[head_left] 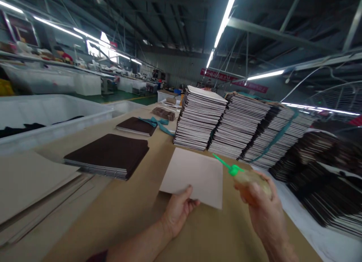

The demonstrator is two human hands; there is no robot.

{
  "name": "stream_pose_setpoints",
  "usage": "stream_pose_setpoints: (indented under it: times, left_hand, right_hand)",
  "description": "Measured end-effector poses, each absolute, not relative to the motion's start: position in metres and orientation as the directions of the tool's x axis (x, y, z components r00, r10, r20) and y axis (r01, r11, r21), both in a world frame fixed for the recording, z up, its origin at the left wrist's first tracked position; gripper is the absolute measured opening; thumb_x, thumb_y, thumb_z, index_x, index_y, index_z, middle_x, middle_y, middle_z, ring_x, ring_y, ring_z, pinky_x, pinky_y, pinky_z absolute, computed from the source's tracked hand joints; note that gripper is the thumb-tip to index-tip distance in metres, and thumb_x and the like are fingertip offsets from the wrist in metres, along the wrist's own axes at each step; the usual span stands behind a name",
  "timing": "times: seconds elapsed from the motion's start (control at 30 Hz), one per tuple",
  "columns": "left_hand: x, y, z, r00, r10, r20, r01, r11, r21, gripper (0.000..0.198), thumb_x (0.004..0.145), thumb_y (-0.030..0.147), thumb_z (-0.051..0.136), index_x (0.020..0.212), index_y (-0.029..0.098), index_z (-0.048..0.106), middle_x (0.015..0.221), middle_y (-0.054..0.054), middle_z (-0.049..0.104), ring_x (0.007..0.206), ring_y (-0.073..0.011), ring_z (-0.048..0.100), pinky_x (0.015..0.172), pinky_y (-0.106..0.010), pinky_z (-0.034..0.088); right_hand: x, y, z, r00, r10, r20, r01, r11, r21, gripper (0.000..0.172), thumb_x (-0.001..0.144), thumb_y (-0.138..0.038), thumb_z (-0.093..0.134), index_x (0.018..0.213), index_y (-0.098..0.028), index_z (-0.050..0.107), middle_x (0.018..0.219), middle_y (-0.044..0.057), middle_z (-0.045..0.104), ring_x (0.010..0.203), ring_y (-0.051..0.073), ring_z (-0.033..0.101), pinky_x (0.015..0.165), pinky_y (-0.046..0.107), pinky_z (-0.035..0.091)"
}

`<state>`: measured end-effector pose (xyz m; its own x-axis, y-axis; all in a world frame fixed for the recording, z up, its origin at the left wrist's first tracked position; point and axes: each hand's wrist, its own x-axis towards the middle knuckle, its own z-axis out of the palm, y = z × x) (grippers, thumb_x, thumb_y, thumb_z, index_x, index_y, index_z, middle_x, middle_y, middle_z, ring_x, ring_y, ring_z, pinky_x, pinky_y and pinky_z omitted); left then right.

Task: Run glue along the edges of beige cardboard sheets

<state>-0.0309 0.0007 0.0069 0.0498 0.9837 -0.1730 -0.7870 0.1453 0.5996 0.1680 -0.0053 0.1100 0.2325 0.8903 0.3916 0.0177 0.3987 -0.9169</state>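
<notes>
You are in a factory hall or large workshop. Bare metal roof beams (268,31) cross above you, hung with long tube lights (225,18), and a ribbed wall (183,67) closes the far end, near a red banner (217,75). To your far left run long, cluttered workbenches (93,71), where a person in red (67,57) is seen, beside a green floor (121,96) with a yellow line. A big white plastic bin (62,105) stands on your left; tall stacks of matching panels (199,120) crowd the right of your broad worktable (135,213).
</notes>
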Motion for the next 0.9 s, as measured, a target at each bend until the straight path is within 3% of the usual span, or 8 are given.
stream_pose_setpoints:
  times: [0.1, 0.2, 0.27, 0.37, 0.5, 0.67, 0.9]
  left_hand:
    - [-0.031, 0.001, 0.006, 0.066, 0.984, -0.166, -0.796, 0.152, 0.586, 0.025, 0.08, 0.026, 0.07, 0.101, 0.015, 0.061, 0.104, -0.008, 0.064, 0.083, -0.0161, 0.06, 0.065, -0.028, 0.055]
    - [-0.03, 0.0, 0.006, 0.066, 0.985, -0.159, -0.79, 0.149, 0.595, 0.026, 0.081, 0.027, 0.069, 0.102, 0.014, 0.061, 0.106, -0.009, 0.064, 0.084, -0.0168, 0.06, 0.065, -0.028, 0.055]
    - [-0.029, -0.001, 0.006, 0.066, 0.986, -0.152, -0.777, 0.146, 0.612, 0.027, 0.081, 0.028, 0.069, 0.102, 0.014, 0.06, 0.104, -0.01, 0.065, 0.083, -0.0169, 0.06, 0.065, -0.028, 0.055]
    - [-0.028, -0.003, 0.006, 0.066, 0.989, -0.132, -0.754, 0.136, 0.643, 0.03, 0.081, 0.03, 0.069, 0.104, 0.013, 0.06, 0.101, -0.01, 0.066, 0.081, -0.0174, 0.061, 0.063, -0.028, 0.053]
    - [-0.027, -0.004, 0.005, 0.066, 0.993, -0.094, -0.724, 0.113, 0.68, 0.034, 0.08, 0.034, 0.068, 0.106, 0.014, 0.061, 0.102, -0.011, 0.066, 0.08, -0.0184, 0.061, 0.061, -0.027, 0.051]
    - [-0.024, -0.005, 0.004, 0.077, 0.997, -0.031, -0.7, 0.076, 0.711, 0.031, 0.075, 0.027, 0.072, 0.103, 0.015, 0.064, 0.096, -0.008, 0.066, 0.075, -0.0155, 0.058, 0.065, -0.027, 0.049]
    - [-0.021, -0.007, 0.003, 0.079, 0.997, -0.013, -0.671, 0.063, 0.738, 0.032, 0.075, 0.028, 0.072, 0.103, 0.015, 0.065, 0.096, -0.009, 0.068, 0.075, -0.0168, 0.059, 0.065, -0.029, 0.048]
  right_hand:
    - [0.175, -0.002, 0.126, 0.248, 0.895, 0.37, -0.195, 0.421, -0.886, 0.045, 0.075, -0.042, 0.072, 0.111, -0.022, 0.053, 0.096, 0.006, 0.062, 0.072, 0.022, 0.063, 0.048, 0.022, 0.04]
    - [0.173, -0.006, 0.135, 0.235, 0.887, 0.398, -0.184, 0.443, -0.877, 0.046, 0.074, -0.041, 0.073, 0.11, -0.023, 0.053, 0.096, 0.006, 0.062, 0.071, 0.021, 0.062, 0.047, 0.022, 0.039]
    - [0.167, -0.009, 0.134, 0.192, 0.9, 0.39, -0.11, 0.415, -0.903, 0.048, 0.074, -0.044, 0.073, 0.112, -0.024, 0.052, 0.091, 0.005, 0.063, 0.071, 0.021, 0.061, 0.048, 0.022, 0.039]
    - [0.153, -0.014, 0.124, 0.11, 0.918, 0.381, 0.148, 0.363, -0.92, 0.053, 0.069, -0.049, 0.076, 0.111, -0.024, 0.054, 0.085, 0.002, 0.063, 0.067, 0.02, 0.058, 0.05, 0.024, 0.041]
    - [0.131, -0.016, 0.108, -0.094, 0.906, 0.412, 0.409, 0.412, -0.814, 0.047, 0.07, -0.045, 0.075, 0.109, -0.026, 0.055, 0.098, 0.001, 0.062, 0.082, 0.021, 0.06, 0.07, 0.028, 0.049]
    - [0.112, -0.01, 0.101, -0.378, 0.734, 0.565, 0.411, 0.68, -0.608, 0.034, 0.081, -0.033, 0.067, 0.111, -0.026, 0.051, 0.111, 0.003, 0.053, 0.103, 0.021, 0.052, 0.086, 0.028, 0.044]
    - [0.105, -0.005, 0.103, -0.493, 0.678, 0.545, 0.444, 0.735, -0.513, 0.028, 0.086, -0.027, 0.062, 0.11, -0.026, 0.048, 0.106, 0.002, 0.05, 0.098, 0.02, 0.051, 0.083, 0.03, 0.041]
